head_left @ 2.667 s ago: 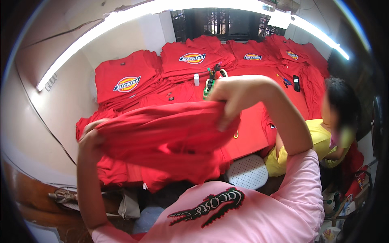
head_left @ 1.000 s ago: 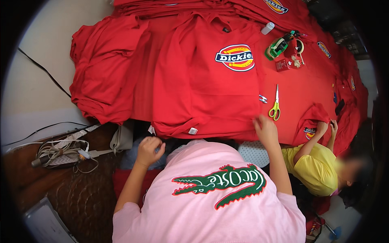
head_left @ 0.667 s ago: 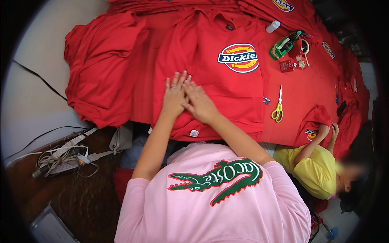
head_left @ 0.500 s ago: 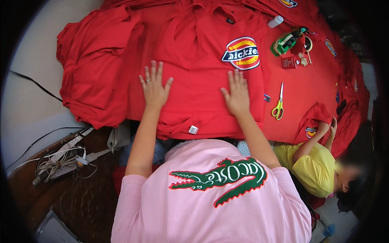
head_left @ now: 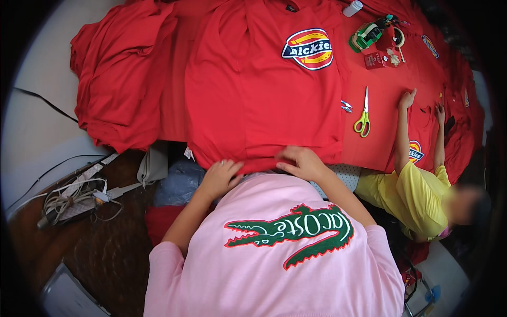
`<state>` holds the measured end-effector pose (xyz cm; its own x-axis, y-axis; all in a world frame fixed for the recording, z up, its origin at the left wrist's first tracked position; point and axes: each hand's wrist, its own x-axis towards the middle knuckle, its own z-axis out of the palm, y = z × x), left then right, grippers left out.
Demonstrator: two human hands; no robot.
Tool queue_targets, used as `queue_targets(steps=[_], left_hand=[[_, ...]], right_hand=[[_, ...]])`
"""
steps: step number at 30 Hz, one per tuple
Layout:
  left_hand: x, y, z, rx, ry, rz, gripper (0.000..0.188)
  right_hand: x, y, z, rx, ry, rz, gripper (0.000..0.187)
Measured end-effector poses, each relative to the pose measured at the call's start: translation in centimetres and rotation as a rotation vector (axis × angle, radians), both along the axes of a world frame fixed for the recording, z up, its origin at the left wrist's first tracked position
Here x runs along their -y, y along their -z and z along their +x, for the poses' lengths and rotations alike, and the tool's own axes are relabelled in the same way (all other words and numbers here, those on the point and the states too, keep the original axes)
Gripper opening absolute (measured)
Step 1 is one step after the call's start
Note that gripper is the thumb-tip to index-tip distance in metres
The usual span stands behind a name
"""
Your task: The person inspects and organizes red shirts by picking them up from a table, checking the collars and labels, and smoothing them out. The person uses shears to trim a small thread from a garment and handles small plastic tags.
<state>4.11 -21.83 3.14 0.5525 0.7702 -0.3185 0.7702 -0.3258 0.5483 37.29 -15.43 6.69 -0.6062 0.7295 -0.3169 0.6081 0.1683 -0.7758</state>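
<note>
A red shirt (head_left: 264,100) with a colourful oval chest patch (head_left: 309,48) is spread in front of me. Its hem lies along the table's near edge, close to my body. My left hand (head_left: 223,174) is at the hem with fingers bent over the cloth, seemingly gripping it. At the same hem, further right, my right hand (head_left: 303,162) has its fingers bent toward the left; motion blurs their tips. A small white tag (head_left: 188,153) sticks out at the hem's left end.
Yellow-handled scissors (head_left: 363,119), small snippers (head_left: 346,106) and a green tape dispenser (head_left: 367,38) lie to the right. Heaped red garments (head_left: 121,79) fill the left. A co-worker in a yellow shirt (head_left: 417,198) handles another red shirt. Tangled cables (head_left: 74,201) are at lower left.
Both my hands have drawn back from lying flat on the shirt to its near hem. The white tag now shows further left. The co-worker's arms have reached further over the table.
</note>
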Motion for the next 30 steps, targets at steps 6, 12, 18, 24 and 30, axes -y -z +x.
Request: queue_targets(steps=[6, 12, 18, 24, 30], left_hand=[[5.2, -0.2, -2.8, 0.181, -0.235, 0.112, 0.018], [-7.3, -1.4, 1.7, 0.165, -0.288, 0.495, 0.04], [-16.7, 1.6, 2.4, -0.184, -0.282, 0.598, 0.068], [-23.1, 2.0, 0.1, -0.21, -0.512, 0.683, 0.061], [-28.1, 0.0, 2.0, 0.111, -0.445, 0.768, 0.033]], right_hand=[[2.5, -0.1, 3.3, -0.038, 0.02, -0.346, 0.032], [-5.2, 0.3, -5.0, -0.047, 0.169, 0.416, 0.046], [-12.0, 5.2, -5.4, 0.332, 0.066, 0.75, 0.069], [-17.0, 5.0, -1.1, 0.432, 0.326, 0.849, 0.061], [-20.2, 2.3, -4.5, 0.212, 0.509, 0.742, 0.024]])
